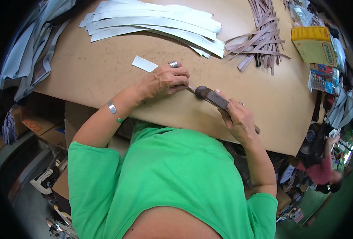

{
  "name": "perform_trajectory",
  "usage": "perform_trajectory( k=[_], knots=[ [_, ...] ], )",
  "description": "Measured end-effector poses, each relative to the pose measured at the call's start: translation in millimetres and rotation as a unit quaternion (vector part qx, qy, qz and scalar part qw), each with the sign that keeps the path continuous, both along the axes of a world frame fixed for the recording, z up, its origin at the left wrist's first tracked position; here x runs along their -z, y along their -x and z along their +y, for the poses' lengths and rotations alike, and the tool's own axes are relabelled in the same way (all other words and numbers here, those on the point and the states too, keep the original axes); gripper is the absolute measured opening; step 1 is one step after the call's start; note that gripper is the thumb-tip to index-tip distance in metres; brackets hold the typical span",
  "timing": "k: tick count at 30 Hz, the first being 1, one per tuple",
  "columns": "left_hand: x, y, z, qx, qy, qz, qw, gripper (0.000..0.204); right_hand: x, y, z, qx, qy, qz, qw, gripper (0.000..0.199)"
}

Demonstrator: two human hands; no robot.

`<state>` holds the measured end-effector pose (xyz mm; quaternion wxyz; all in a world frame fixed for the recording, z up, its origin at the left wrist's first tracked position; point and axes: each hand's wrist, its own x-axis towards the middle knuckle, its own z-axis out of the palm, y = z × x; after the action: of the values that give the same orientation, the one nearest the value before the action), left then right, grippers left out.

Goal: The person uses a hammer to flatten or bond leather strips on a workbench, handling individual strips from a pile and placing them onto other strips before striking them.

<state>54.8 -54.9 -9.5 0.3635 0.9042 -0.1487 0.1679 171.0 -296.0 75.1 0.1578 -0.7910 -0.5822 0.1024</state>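
My left hand (164,81) is closed over a pale strip (143,63), whose white end sticks out on its far left side. A short, narrow brownish piece shows between my left fingertips and the hammer; I cannot tell if it belongs to the same strip. My right hand (241,118) grips a hammer (217,99) with a dark, worn metal head. The hammer's rounded face points left, close to my left fingertips, low over the tan table. Most of the handle is hidden by my right hand, with its end showing near the table's front edge.
Layered white strips (156,22) lie at the table's far side. Thin brownish strips (264,36) are heaped at the far right, near a yellow box (313,46). Grey-white sheets (29,51) hang over the left edge. Another person (319,171) is off to the right.
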Motion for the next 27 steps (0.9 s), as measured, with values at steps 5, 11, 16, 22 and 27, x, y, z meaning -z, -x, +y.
perform_trajectory(
  k=[5,11,16,22,27],
  knots=[
    [-2.7,1.7,-0.2,-0.007,-0.007,-0.009,1.000,0.012,5.9,7.3,6.4,0.001,-0.041,0.006,0.999,0.065],
    [-0.9,7.1,9.5,-0.018,0.028,0.013,0.999,0.014,0.5,3.3,6.6,-0.009,-0.001,0.012,1.000,0.062],
    [-4.6,6.5,10.5,-0.007,0.017,-0.006,1.000,0.016,4.9,9.6,16.5,-0.030,0.010,-0.031,0.999,0.059],
    [-6.4,5.4,9.5,-0.011,0.029,0.010,0.999,0.015,6.0,9.0,23.1,-0.016,-0.064,-0.001,0.998,0.060],
    [-0.3,5.1,1.4,-0.013,0.022,-0.001,1.000,0.016,2.5,-0.3,-5.6,-0.005,-0.004,0.014,1.000,0.061]
  ],
)
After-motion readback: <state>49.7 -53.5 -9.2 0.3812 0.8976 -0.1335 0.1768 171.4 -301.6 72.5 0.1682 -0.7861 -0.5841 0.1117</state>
